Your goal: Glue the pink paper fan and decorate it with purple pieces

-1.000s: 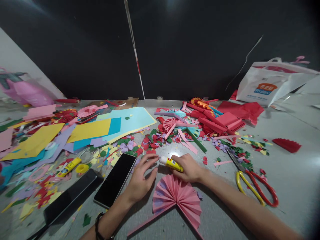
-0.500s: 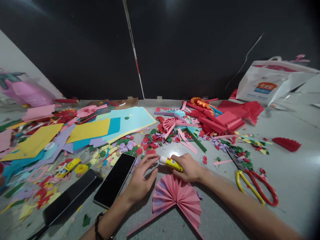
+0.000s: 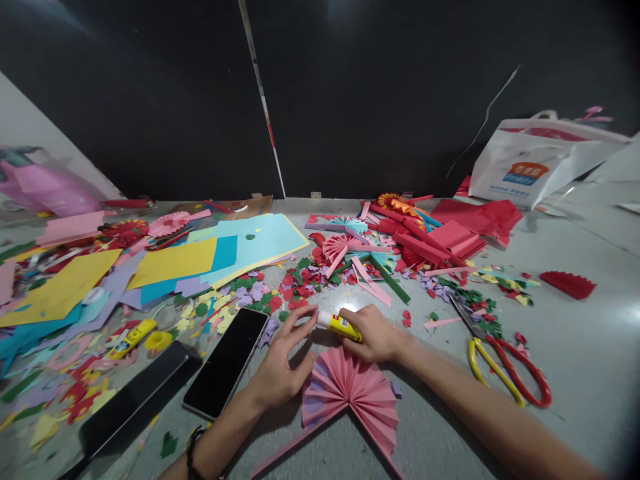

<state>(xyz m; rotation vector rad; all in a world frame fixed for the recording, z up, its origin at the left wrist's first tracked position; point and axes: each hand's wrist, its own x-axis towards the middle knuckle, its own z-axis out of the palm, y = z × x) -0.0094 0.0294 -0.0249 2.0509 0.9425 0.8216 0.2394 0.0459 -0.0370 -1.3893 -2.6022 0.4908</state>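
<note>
My right hand (image 3: 373, 333) is closed around a yellow glue stick (image 3: 345, 327), whose white end points left. Beside that white end is my left hand (image 3: 287, 360), its fingers apart and curved, the fingertips at or very near the end; whether they touch it I cannot tell. Below both hands lies a pleated pink paper fan (image 3: 350, 393), spread in a half round with two straight paper edges running down toward me. Part of its top edge is hidden by my right hand.
A black phone (image 3: 227, 360) and a dark case (image 3: 140, 397) lie left. Red-and-yellow scissors (image 3: 505, 360) rest right. Coloured sheets (image 3: 170, 260), paper scraps (image 3: 295, 283) and red paper strips (image 3: 430, 247) cover the back. A white bag (image 3: 530, 160) stands by the black wall (image 3: 375, 100).
The whole view has shifted slightly, with things appearing a little further left. Both hands, the glue stick and the pink fan keep nearly the same places relative to each other.
</note>
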